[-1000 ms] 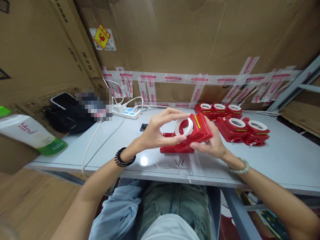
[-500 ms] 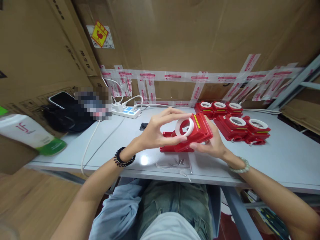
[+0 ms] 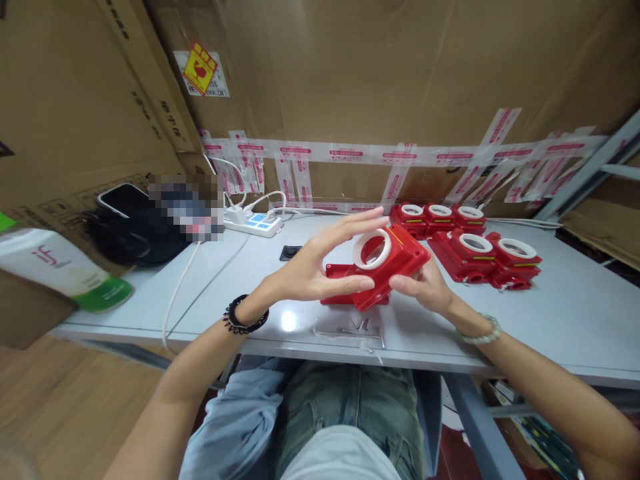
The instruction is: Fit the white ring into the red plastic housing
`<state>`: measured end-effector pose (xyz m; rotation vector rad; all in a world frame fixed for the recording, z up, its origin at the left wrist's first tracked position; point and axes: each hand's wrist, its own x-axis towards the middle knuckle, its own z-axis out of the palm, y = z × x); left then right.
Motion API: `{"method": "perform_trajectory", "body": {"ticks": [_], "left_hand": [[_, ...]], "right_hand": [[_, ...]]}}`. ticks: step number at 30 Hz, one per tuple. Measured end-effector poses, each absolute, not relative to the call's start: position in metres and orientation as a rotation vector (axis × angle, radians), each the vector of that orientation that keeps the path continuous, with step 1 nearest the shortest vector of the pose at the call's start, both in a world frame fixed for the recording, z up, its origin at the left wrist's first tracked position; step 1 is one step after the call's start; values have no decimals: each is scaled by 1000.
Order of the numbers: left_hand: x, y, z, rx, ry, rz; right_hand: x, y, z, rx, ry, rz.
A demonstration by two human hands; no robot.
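A red plastic housing (image 3: pixel 404 259) with a white ring (image 3: pixel 373 249) on its face is held tilted above the table. My right hand (image 3: pixel 429 285) grips it from the right, thumb on the near edge and the other fingers hidden behind. Around the white ring my left hand (image 3: pixel 325 260) is spread, fingers above and thumb below; whether the thumb touches the housing I cannot tell. Beneath lies another red part (image 3: pixel 334 298), partly covered. Several small screws (image 3: pixel 359 325) and a thin metal L-shaped rod (image 3: pixel 345 333) lie near the table's front edge.
Several red housings with white rings (image 3: pixel 475 243) stand at the back right. A white power strip (image 3: pixel 257 224) with cables is at the back left, near a black bag (image 3: pixel 120 233) and a white-green tube (image 3: pixel 65 267). A large cardboard box (image 3: pixel 350 87) walls the table's rear.
My left hand's fingers have opened away from the white ring. The housing has tilted a little, held in my right hand. The screws and the other housings stay where they were.
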<state>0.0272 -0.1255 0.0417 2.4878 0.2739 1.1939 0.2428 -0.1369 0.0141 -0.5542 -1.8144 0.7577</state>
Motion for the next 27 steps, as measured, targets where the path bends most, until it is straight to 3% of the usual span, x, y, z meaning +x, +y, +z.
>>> {"method": "perform_trajectory", "body": {"ticks": [6,27], "left_hand": [[35,-128,37,2456,514,1348],[32,-128,40,2460,441,1372]], "right_hand": [[242,-138,14,-561,-1822,753],[244,-137,12,-533,-1876,558]]}}
